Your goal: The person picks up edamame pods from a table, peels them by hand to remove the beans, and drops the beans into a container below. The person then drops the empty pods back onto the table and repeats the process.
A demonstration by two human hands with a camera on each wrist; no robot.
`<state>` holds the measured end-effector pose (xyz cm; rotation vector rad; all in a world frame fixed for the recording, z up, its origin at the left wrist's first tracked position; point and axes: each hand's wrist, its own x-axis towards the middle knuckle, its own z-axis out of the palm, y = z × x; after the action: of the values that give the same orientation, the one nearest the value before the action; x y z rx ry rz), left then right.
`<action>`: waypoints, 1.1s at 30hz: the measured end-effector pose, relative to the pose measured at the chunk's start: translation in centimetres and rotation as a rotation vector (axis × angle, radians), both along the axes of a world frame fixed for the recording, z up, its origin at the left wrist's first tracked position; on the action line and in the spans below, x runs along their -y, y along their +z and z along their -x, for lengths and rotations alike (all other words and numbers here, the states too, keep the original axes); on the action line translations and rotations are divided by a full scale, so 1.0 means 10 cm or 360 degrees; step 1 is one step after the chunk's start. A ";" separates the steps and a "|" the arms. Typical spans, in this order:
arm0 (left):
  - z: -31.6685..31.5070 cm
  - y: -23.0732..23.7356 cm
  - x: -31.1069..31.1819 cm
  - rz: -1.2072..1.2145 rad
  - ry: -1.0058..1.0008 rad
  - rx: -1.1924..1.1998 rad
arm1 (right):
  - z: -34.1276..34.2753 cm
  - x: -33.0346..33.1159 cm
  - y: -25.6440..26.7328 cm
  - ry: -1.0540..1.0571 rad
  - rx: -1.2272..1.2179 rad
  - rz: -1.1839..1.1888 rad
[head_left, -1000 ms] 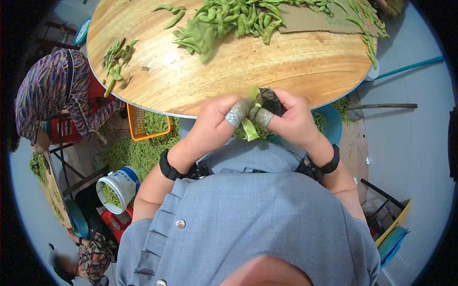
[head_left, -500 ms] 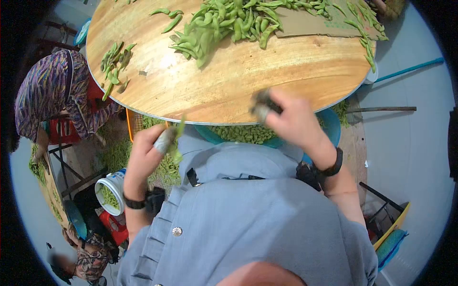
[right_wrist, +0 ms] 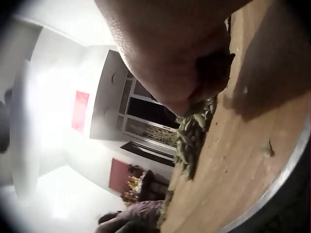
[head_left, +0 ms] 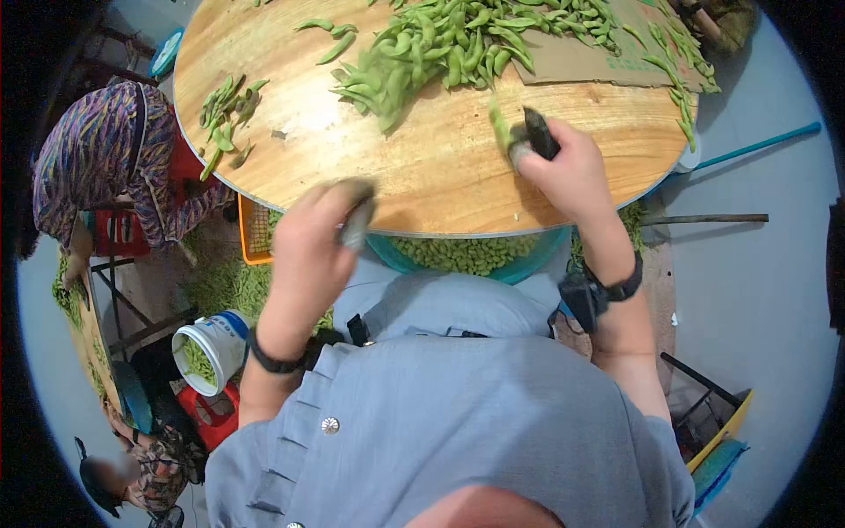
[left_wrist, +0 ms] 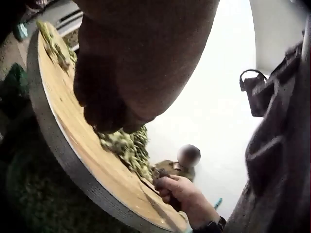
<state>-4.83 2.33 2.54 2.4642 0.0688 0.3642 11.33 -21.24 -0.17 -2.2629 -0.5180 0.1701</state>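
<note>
One edamame pod (head_left: 499,125) is apparently pinched in my right hand (head_left: 568,167) above the counter (head_left: 422,180); whether my left hand (head_left: 315,242) grips, I cannot tell.

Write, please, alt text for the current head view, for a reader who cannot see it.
A person's right grip holds a green pod over a round wooden table; the left grip, partly blurred, is at the near edge. Beyond lies a heap of green pods, and a teal basin of beans sits below the near edge.

The pleated blue-grey top (head_left: 475,414) has silver buttons (head_left: 330,426); wristbands (head_left: 271,356) are black.
</note>
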 end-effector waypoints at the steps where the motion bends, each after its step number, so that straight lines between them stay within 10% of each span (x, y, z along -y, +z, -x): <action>1: -0.16 -0.05 0.07 -0.0071 -0.0190 0.0147 | 0.06 0.07 0.04 0.0134 -0.0320 -0.0145; 6: -0.60 -0.03 0.46 -0.0178 -0.0625 0.0459 | 0.28 0.22 0.42 0.0281 -0.1201 -0.0484; 9: -0.58 -0.02 0.44 -0.0094 -0.0991 -0.0301 | 0.36 0.19 0.38 0.0191 -0.1209 -0.0683; 12: -0.49 -0.19 0.41 0.1157 -0.0504 -0.0629 | 0.46 0.18 0.31 0.0202 -0.1181 -0.0802; 15: -0.44 -0.23 0.42 0.1499 -0.0368 -0.0666 | 0.60 0.15 0.25 0.0315 -0.1160 -0.0749; 22: -0.42 -0.35 0.44 0.1461 -0.0418 -0.0624 | 0.61 0.09 0.17 0.0364 -0.1366 -0.0891; 27: -0.37 -0.29 0.51 0.0104 -0.0475 -0.0038 | 0.60 0.01 0.15 0.0272 -0.1556 -0.0972; 29: -0.36 -0.40 0.50 0.0153 -0.0517 0.0112 | 0.57 -0.02 0.11 0.0285 -0.1626 -0.0960; 33: -0.34 -0.43 0.35 0.1610 -0.0527 -0.0583 | 0.53 0.08 0.14 0.0489 -0.2186 -0.1334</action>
<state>-1.45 -1.21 -1.75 1.4668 -0.0068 -0.2380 6.04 -22.06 1.23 -0.8679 -0.0985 1.2613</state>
